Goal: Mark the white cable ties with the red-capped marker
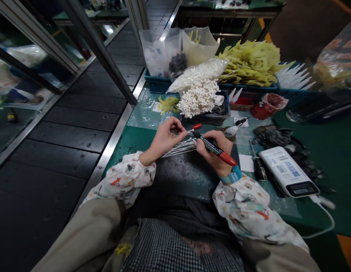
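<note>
My left hand [169,136] is closed in a pinch on the end of a thin white strip [190,131], likely a cable tie. Held in my right hand [216,149] is a marker [211,146] with a black body and a red end. Its black tip points left and meets or nearly meets the strip; I cannot tell which. A red cap [197,126] shows just beyond the tip. Several more white strips [179,148] lie side by side on the dark mat [181,173] below my hands.
Behind my hands, a bundle of white-headed sticks [198,99] lies on a dark tray [223,118]. Yellow leaf-like pieces [249,62] fill a bin. On the right are a red cup [267,107], a screwdriver [258,166] and a white power bank [288,170] with a cable. Dark slats [76,124] run along the left.
</note>
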{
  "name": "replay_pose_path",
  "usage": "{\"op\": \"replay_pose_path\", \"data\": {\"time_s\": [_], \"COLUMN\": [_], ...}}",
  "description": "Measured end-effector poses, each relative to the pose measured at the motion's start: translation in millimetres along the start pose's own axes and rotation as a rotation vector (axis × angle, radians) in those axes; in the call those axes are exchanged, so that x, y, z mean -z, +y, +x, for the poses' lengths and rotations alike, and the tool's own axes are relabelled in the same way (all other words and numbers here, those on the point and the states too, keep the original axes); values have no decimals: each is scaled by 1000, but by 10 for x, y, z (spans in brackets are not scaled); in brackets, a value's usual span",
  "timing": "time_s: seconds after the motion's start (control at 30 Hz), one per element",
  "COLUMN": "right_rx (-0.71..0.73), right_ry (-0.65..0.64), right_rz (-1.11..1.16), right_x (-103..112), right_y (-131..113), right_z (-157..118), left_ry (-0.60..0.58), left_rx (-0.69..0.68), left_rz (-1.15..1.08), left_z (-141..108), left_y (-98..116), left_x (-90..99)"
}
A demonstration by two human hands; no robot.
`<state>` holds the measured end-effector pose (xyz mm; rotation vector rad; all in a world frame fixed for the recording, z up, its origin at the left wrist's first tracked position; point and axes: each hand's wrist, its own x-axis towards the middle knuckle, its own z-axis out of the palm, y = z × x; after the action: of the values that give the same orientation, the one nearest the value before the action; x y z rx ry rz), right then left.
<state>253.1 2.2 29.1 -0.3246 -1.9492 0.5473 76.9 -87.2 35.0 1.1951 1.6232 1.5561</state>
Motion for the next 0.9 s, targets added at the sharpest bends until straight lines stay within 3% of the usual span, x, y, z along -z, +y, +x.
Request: {"op": "replay_pose_path", "data": {"time_s": [0.17, 0.27, 0.47, 0.57, 0.73, 0.9], "right_rx": [-18, -42, -225, -270, -336, -331], "right_ry": [-40, 5, 178, 215, 230, 236], "right_rz": [-6, -30, -67, -31, -14, 17], "right_x": [13, 46, 88, 107, 117, 98], "right_y": [0, 13, 171, 242, 289, 302], "right_z": [7, 14, 47, 65, 76, 86], "left_ry": [-15, -17, -165, -215, -298, -329], "left_rx": [-3, -49, -173, -153, -36, -48], "left_rz": [-16, 69, 591, 793, 1081, 1218], "left_z": [-7, -2, -47, -38, 196, 459], "left_y": [22, -2, -120, -110, 13, 8], "left_x": [0, 14, -69, -138, -232, -387]}}
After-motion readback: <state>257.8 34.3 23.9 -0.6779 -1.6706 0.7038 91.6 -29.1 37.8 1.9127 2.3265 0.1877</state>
